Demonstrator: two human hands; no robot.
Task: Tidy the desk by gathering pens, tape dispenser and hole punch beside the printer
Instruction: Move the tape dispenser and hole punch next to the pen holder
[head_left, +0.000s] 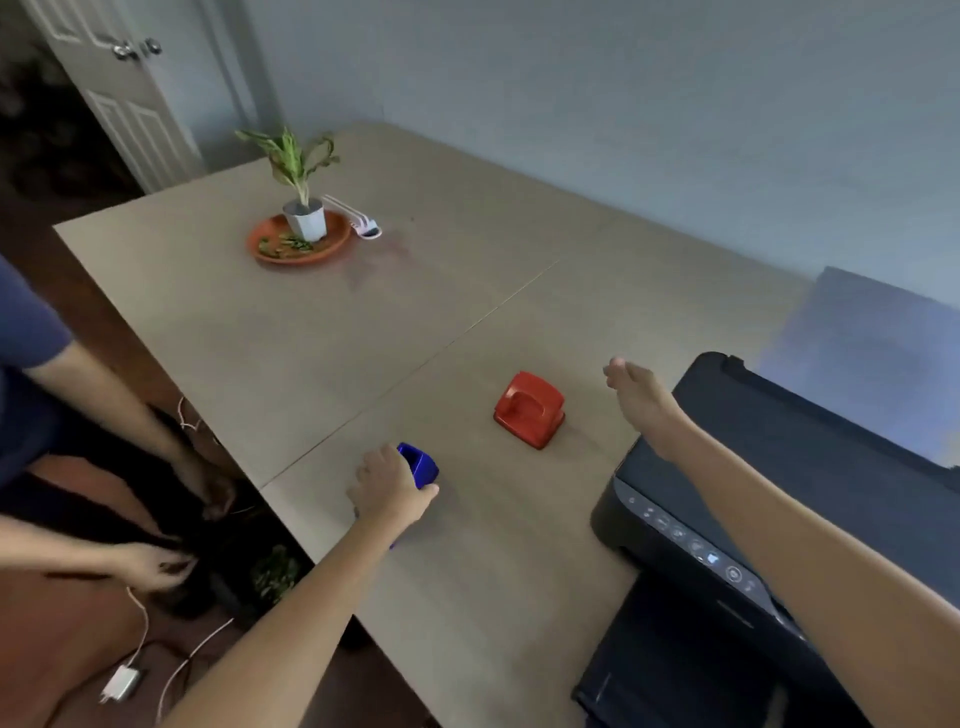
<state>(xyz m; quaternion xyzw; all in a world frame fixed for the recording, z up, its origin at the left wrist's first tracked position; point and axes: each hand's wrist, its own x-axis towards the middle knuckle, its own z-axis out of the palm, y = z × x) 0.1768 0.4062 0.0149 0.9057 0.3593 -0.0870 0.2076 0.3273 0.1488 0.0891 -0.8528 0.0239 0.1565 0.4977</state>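
My left hand (390, 486) is closed around a blue tape dispenser (420, 464) near the desk's left edge. A red hole punch (529, 408) sits on the desk between my hands, left of the black printer (789, 499). My right hand (640, 392) hovers empty to the right of the punch, over the printer's far left corner, fingers held loosely together. A small blue piece (393, 544) shows under my left forearm; what it is I cannot tell. No pens are clearly visible.
A potted plant (304, 208) on an orange saucer (296, 241) stands at the desk's far side, with a white object (363, 224) beside it. Another person sits at the left, hands (166, 564) low. Cables and a charger (120, 682) lie on the floor.
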